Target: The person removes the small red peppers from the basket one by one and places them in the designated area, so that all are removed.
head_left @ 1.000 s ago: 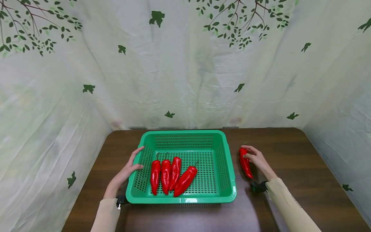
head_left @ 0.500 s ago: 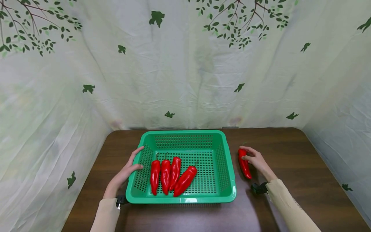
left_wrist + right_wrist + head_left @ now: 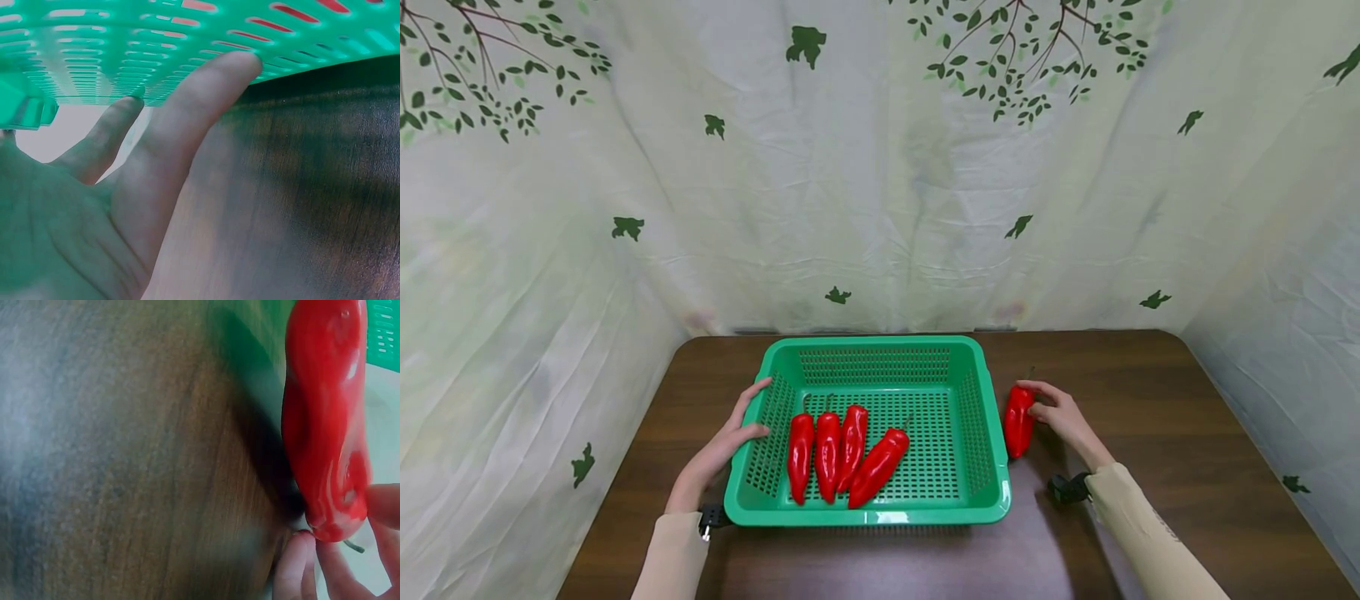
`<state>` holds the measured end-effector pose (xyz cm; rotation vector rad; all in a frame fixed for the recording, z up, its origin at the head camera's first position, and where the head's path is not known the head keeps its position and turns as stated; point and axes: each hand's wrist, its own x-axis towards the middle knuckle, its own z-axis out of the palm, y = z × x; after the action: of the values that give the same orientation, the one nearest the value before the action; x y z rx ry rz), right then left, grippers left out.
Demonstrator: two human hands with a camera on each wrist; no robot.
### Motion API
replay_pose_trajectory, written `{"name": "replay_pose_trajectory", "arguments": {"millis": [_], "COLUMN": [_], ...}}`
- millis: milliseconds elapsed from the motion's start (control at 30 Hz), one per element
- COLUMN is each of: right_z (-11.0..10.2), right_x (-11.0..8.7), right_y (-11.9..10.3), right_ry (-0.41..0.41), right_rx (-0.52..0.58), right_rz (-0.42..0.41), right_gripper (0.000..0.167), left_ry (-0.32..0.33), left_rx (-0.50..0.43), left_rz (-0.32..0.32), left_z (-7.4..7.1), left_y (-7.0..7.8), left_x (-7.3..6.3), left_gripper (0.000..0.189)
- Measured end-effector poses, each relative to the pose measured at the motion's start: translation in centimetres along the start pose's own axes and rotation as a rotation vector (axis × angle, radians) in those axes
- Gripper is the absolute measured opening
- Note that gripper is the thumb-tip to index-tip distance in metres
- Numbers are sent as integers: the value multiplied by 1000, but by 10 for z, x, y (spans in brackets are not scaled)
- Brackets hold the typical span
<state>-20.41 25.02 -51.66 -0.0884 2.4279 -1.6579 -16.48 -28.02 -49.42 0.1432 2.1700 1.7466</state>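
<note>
Beside the right wall of the green plastic basket (image 3: 992, 400), my right hand (image 3: 1063, 415) pinches a red chili pepper (image 3: 1018, 421) near its stem end. Its tapered end points down toward me, and in the right wrist view the chili pepper (image 3: 328, 419) shows a gap to its shadow on the table. Thumb and fingertips meet around the stem end. My left hand (image 3: 726, 444) rests at the basket's left side with thumb and fingers spread and fairly straight. In the left wrist view, the thumb (image 3: 187, 119) lies against the slotted wall. Several more red chili peppers (image 3: 827, 457) lie inside the basket, toward its left.
The basket stands on a dark brown wooden table (image 3: 1120, 375). A pale cloth backdrop (image 3: 880, 208) printed with leaves and branches hangs behind and at both sides. Black bands with small devices (image 3: 1067, 488) sit at both wrists.
The pepper in my right hand has shifted left, and its lower end has swung in toward the basket's right wall. The right hand has moved slightly left; the left hand stays put.
</note>
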Motion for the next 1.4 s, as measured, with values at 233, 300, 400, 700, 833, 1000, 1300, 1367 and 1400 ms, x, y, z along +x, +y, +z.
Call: {"name": "replay_pose_trajectory", "arguments": {"millis": [233,300,400,700,833,1000,1300,1367,1400], "right_z": [0,1,1,3,3,0,-9,-11,-11], "right_x": [5,6,7,5,4,2,-5,-6,-6], "right_y": [0,0,0,-3,-4,-3,-10,-12,-13], "right_ry": [26,32,32,33,36,47,74,78,81], "right_rx": [-31,-31,-27,5,2,10,13,10,6], "right_rz": [19,33,43,43,33,28,-29,-55,-67], "right_gripper": [39,39,40,40,39,40,40,39,39], "left_ry": [-11,-14,-14,-20,-21,-12,1,4,5], "left_rx": [0,6,16,26,18,20,23,22,20], "left_rz": [17,22,26,53,56,49,39,36,35], "left_z": [-1,-1,-3,-5,-5,-3,-1,-1,-1], "left_y": [2,2,2,3,3,3,2,2,2], "left_x": [0,1,1,0,-1,-1,0,0,0], "left_gripper": [71,71,71,69,69,69,70,70,70]}}
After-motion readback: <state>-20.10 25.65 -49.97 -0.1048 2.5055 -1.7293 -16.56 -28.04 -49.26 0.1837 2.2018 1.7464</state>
